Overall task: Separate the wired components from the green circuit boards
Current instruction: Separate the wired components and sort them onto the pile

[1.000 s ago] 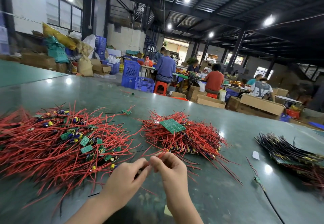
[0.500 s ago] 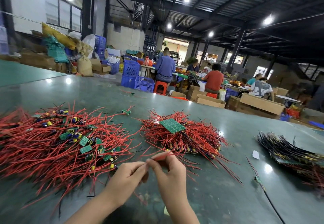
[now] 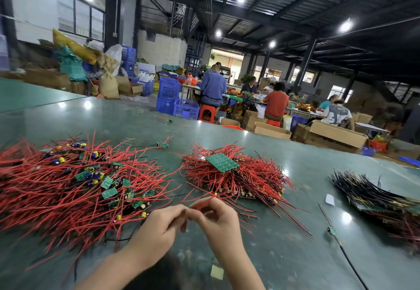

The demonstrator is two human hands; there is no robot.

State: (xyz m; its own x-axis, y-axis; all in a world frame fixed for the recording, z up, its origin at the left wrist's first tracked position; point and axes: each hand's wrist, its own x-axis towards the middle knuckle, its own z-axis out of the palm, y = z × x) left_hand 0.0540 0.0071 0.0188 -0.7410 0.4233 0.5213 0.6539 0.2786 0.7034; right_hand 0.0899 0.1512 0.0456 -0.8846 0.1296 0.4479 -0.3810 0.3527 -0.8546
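Fingertips of left hand (image 3: pixel 156 228) and right hand (image 3: pixel 219 219) meet, both curled and pinching one red-wired piece (image 3: pixel 202 202) whose wire slants up-right from the right hand toward the middle pile (image 3: pixel 238 176) just beyond

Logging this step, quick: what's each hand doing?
Left hand: fingers pinched, what it grips is hidden.
Right hand: pinching a red wire.

Three heaps lie on the green table (image 3: pixel 284 255): a red-wire pile (image 3: pixel 56 189) at left, a red-wire mound (image 3: pixel 238 180) at centre topped by one flat green board (image 3: pixel 221 162), and one dark-wire stack (image 3: pixel 375 196) at right. Two hands (both blurred) show at bottom centre: left hand (image 3: pixel 156 228), right hand (image 3: pixel 218 219).
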